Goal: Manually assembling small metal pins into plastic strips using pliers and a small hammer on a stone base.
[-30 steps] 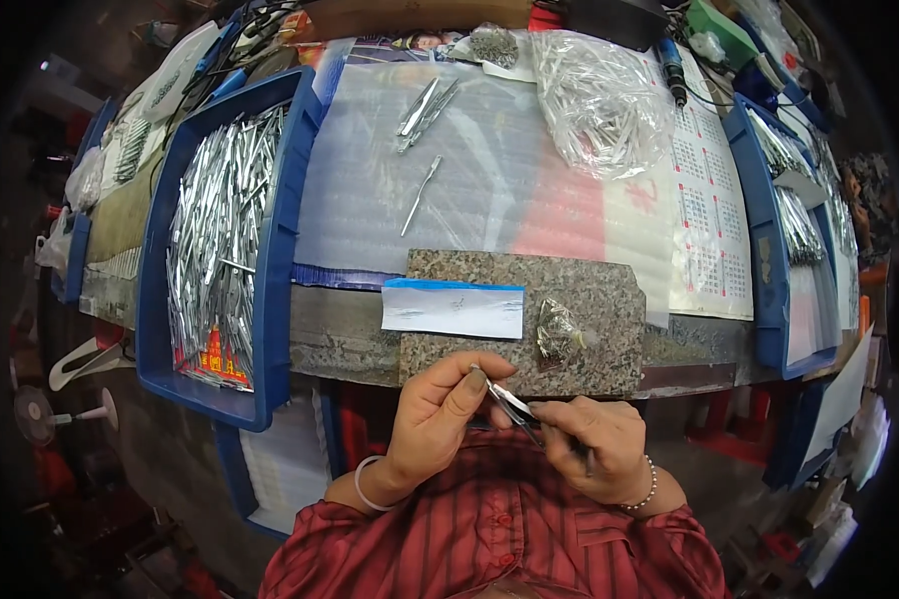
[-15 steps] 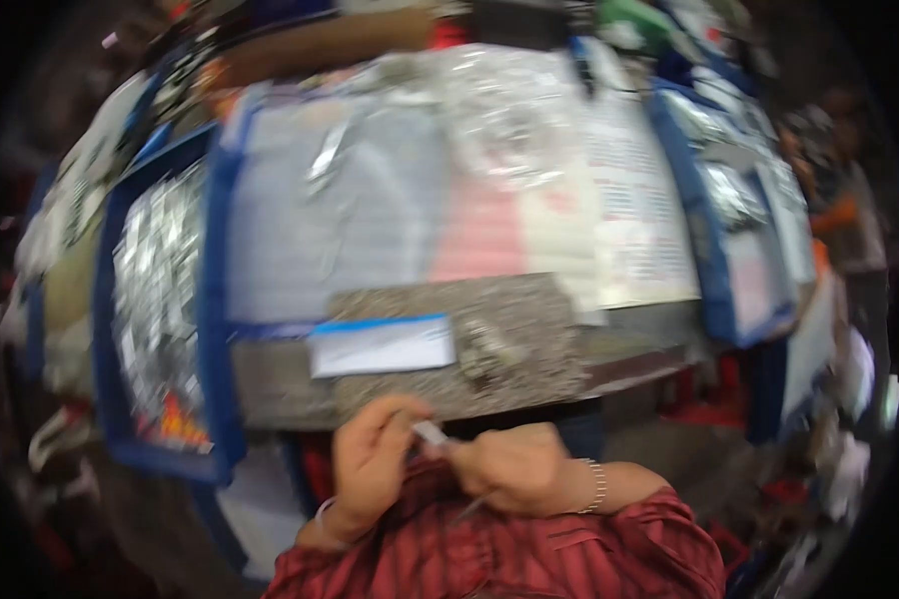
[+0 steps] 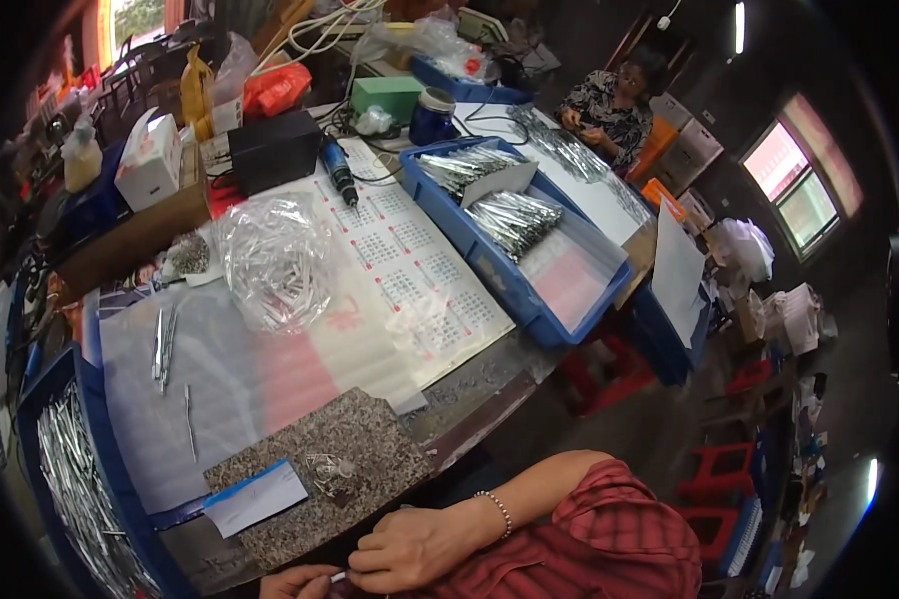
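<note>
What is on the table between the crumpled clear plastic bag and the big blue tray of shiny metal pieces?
In the head view, a printed calendar sheet lies flat between the clear plastic bag and the blue tray.

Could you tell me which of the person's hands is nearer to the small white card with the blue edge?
Left: the left hand sits just below the card; the right hand is farther right.

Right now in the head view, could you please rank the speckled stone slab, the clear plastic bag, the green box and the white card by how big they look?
1. Speckled stone slab
2. Clear plastic bag
3. White card and green box: these look similar, and the box sits farther from the camera, so I would not rank them.
</note>
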`<state>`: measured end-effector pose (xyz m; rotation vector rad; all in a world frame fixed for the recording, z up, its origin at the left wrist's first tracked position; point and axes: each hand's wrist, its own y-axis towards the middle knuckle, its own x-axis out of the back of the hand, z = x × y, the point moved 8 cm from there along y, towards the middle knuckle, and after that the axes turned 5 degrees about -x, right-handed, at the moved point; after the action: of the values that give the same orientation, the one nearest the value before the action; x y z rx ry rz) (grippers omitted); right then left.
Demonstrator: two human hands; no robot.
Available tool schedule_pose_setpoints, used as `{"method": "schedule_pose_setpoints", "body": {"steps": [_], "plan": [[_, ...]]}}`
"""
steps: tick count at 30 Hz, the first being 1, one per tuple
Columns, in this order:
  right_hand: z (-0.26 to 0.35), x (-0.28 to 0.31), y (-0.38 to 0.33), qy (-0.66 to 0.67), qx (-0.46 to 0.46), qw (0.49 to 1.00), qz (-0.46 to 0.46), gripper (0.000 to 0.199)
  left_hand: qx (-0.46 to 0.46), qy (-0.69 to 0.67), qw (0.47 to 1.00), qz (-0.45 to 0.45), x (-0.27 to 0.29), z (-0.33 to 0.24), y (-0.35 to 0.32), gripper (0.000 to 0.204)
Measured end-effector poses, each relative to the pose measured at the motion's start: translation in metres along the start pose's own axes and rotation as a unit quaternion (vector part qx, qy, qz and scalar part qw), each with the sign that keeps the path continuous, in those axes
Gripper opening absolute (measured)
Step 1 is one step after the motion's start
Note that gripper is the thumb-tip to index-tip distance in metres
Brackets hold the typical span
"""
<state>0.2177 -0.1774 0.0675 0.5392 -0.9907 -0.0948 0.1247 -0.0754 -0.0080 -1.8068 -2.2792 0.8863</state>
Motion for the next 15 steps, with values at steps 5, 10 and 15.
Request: {"method": "schedule_pose_setpoints", "body": {"steps": [5, 10, 15], "plan": [[0.006, -0.003, 0.007, 0.019, 0.052, 0.997, 0.051, 0.013, 0.072, 0.060, 0.995, 0.038, 0.001, 0.022, -0.010, 0.020], [0.004, -0.010, 0.013, 0.029, 0.063, 0.995, 0.070, 0.003, 0.029, 0.068, 0.997, 0.007, 0.005, 0.008, -0.018, 0.019], [-0.008, -0.016, 0.017, 0.088, 0.003, 0.995, 0.043, 0.022, -0.012, 0.034, 0.999, -0.023, 0.017, 0.005, -0.022, 0.018]]}}
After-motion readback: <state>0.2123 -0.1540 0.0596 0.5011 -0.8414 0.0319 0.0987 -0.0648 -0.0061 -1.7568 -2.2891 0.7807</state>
